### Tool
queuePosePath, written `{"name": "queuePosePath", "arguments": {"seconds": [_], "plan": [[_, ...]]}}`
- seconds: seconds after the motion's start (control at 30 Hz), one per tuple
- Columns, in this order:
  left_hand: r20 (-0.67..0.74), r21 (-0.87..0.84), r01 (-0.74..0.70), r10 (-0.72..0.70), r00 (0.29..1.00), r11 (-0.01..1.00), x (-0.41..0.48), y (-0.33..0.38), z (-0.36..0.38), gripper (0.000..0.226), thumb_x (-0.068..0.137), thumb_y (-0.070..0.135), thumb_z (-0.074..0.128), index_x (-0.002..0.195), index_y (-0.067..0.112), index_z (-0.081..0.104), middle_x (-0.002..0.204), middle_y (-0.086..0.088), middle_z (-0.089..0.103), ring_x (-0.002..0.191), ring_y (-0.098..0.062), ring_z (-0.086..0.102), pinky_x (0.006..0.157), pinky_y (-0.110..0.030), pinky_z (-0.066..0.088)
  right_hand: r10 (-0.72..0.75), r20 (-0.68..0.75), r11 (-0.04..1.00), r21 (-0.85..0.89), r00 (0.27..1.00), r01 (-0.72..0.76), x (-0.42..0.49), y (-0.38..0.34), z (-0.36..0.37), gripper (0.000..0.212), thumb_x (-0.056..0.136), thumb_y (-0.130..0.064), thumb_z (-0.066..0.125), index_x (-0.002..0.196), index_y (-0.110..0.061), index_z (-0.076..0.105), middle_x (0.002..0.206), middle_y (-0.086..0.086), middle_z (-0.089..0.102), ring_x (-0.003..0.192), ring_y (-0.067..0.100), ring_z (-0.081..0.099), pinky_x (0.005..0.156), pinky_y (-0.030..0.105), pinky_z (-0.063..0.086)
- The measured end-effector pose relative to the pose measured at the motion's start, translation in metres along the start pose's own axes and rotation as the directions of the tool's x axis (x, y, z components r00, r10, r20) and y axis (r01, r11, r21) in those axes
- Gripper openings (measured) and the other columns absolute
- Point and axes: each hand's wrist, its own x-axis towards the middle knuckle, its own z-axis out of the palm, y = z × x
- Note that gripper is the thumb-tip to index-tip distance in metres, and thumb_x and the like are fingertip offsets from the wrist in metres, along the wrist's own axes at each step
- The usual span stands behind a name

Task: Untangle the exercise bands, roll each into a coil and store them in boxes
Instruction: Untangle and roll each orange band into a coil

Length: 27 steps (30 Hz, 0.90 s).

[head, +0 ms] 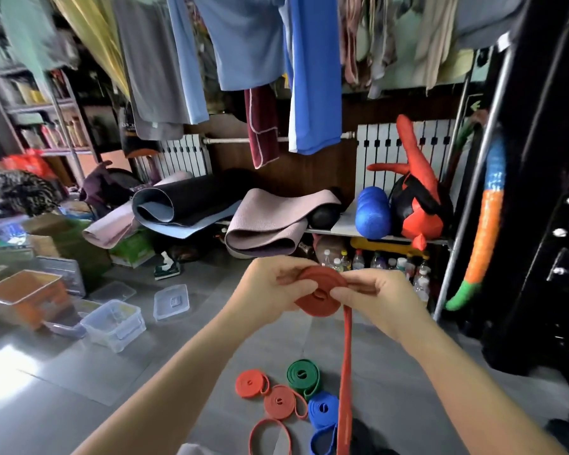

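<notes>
While both hands grip it, the red band [319, 290] sits part-coiled in the air, well above the green coil [301, 377] on the floor.
Left hand [270, 287] curls round the roll's left edge; right hand [375, 300] pinches its right side, thumb near the centre. The loose tail [345, 372] hangs straight down, passing just right of the green coil. Small red coil [250, 384] left of green, second red coil [281, 402] and blue coil [324, 410] just beside it, nearer the camera. Clear boxes [114, 323] well left of it.
</notes>
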Motion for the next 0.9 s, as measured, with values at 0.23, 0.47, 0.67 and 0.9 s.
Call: {"name": "queuePosePath", "arguments": {"seconds": [0.23, 0.47, 0.67, 0.9], "plan": [[-0.102, -0.432, 0.063, -0.118, 0.988, 0.9, -0.009, 0.001, 0.016, 0.023, 0.085, -0.001, 0.062, 0.104, 0.009, 0.069, 0.089, -0.005, 0.075, 0.082, -0.017, 0.072, 0.06, -0.022, 0.055, 0.034, -0.209, 0.985, 0.171, 0.977, 0.003, -0.008, -0.001, 0.01, 0.022, 0.075, 0.002, 0.072, 0.083, -0.018, 0.072, 0.075, -0.005, 0.073, 0.07, 0.006, 0.069, 0.065, 0.013, 0.052], [0.076, -0.455, 0.214, -0.201, 0.977, 0.865, -0.018, -0.004, -0.004, 0.017, 0.083, 0.007, 0.067, 0.099, 0.007, 0.067, 0.091, -0.009, 0.074, 0.084, -0.02, 0.072, 0.062, -0.027, 0.056, -0.023, -0.055, 0.999, 0.022, 0.998, 0.024, -0.013, -0.007, 0.005, 0.029, 0.076, -0.002, 0.073, 0.077, -0.031, 0.072, 0.078, -0.007, 0.074, 0.073, 0.007, 0.069, 0.067, 0.013, 0.051], [0.016, 0.229, -0.064, 0.062, 0.998, 0.971, -0.012, 0.01, -0.015, 0.035, 0.079, 0.009, 0.072, 0.096, 0.039, 0.063, 0.093, 0.016, 0.067, 0.081, -0.003, 0.066, 0.079, -0.024, 0.055, -0.017, 0.092, 0.988, -0.151, 0.996, 0.031, -0.003, -0.019, 0.003, 0.03, 0.076, -0.006, 0.075, 0.077, -0.036, 0.07, 0.077, -0.008, 0.074, 0.074, 0.007, 0.069, 0.069, 0.018, 0.055], [0.024, 0.354, -0.182, 0.186, 0.982, 0.917, -0.007, 0.024, -0.016, 0.034, 0.082, 0.007, 0.069, 0.109, 0.027, 0.071, 0.096, 0.013, 0.069, 0.086, 0.002, 0.065, 0.079, -0.013, 0.05, -0.028, -0.002, 0.999, -0.029, 1.0, 0.027, 0.001, -0.031, -0.001, 0.022, 0.072, -0.003, 0.077, 0.079, -0.024, 0.073, 0.069, -0.011, 0.072, 0.064, 0.001, 0.066, 0.062, 0.014, 0.052]]}}
